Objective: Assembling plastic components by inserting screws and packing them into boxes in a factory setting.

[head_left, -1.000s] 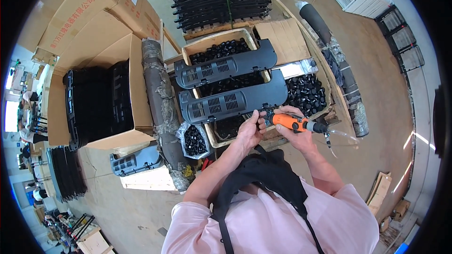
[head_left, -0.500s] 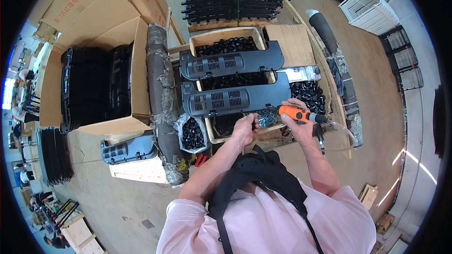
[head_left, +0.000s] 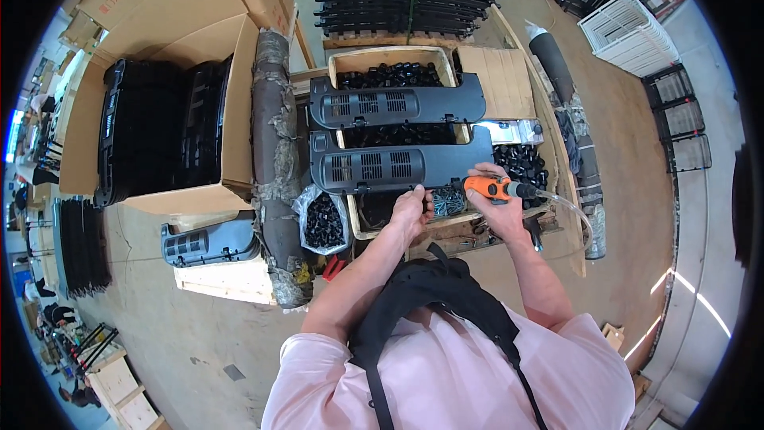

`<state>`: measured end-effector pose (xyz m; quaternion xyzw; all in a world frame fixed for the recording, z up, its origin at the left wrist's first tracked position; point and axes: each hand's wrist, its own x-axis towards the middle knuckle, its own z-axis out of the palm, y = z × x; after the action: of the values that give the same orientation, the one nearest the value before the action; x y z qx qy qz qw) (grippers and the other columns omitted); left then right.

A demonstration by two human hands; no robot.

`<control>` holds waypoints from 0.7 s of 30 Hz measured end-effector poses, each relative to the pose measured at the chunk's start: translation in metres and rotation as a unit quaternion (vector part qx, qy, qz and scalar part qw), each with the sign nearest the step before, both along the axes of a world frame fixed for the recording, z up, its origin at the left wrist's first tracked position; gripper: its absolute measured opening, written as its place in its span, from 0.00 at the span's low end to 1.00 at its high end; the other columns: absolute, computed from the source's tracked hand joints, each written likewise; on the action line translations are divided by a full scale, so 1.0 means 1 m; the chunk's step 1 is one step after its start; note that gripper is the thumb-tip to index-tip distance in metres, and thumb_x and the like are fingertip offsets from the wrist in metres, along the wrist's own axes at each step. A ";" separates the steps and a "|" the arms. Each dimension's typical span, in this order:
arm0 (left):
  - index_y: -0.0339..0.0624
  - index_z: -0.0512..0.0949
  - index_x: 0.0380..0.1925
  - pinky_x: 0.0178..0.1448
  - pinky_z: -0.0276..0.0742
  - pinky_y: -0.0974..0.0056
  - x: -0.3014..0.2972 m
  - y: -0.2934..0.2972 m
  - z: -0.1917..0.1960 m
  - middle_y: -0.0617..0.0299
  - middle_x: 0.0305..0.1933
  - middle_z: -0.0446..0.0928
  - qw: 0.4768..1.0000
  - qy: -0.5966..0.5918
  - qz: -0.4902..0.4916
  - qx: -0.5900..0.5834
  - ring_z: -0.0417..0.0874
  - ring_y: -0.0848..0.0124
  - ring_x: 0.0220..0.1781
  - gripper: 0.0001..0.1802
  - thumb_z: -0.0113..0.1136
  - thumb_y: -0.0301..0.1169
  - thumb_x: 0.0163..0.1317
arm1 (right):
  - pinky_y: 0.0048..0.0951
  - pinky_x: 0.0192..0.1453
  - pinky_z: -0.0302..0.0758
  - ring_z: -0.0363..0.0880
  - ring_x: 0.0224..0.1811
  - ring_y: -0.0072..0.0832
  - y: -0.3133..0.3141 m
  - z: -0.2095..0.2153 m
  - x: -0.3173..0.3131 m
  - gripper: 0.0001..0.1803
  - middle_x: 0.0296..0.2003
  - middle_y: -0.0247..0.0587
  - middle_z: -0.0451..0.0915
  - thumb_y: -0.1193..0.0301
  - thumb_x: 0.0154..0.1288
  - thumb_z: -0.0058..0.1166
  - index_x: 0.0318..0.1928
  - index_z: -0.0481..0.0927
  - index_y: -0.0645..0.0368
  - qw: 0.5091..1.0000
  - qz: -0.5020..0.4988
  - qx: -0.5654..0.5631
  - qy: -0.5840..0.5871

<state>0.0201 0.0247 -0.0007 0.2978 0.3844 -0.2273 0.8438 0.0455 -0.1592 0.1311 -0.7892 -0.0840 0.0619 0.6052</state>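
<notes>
A dark grey vented plastic panel (head_left: 461,155) lies across the top of the wooden crate, with a second panel (head_left: 454,102) just beyond it. At the near panel's front edge my left hand (head_left: 411,212) is closed, its thumb tip touching the edge; whatever the curled fingers hold is hidden. Wrapped in my right hand (head_left: 506,216) is an orange pneumatic screwdriver (head_left: 489,188), lying nearly level, its front end pointing left toward the panel's near edge. Its clear air hose (head_left: 567,200) curves off to the right. Between the hands sits a heap of silvery screws (head_left: 451,201).
Black plastic parts fill a wooden bin (head_left: 434,54) and a bag (head_left: 325,221). A padded roll (head_left: 274,151) separates the crate from a carton (head_left: 239,127) of black panels. Another panel (head_left: 208,240) lies left, on a wooden box. Stacked black frames (head_left: 406,0) stand behind.
My left hand has risen slightly to the near panel's front edge. The screwdriver in my right hand has shifted a little left and up. The whole view has turned slightly.
</notes>
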 end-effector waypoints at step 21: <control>0.39 0.79 0.45 0.29 0.72 0.66 -0.011 -0.003 -0.008 0.66 0.31 0.74 0.996 -0.052 -0.011 0.073 0.72 0.74 0.26 0.20 0.45 0.43 0.85 | 0.32 0.67 0.79 0.84 0.57 0.27 0.014 0.045 0.021 0.29 0.56 0.44 0.85 0.79 0.61 0.69 0.63 0.77 0.62 0.997 0.072 -0.017 0.018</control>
<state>0.0092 0.0213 -0.0083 0.3745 0.3523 -0.1915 0.8361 0.0661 -0.1453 0.1765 -0.7899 -0.1287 0.1212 0.5872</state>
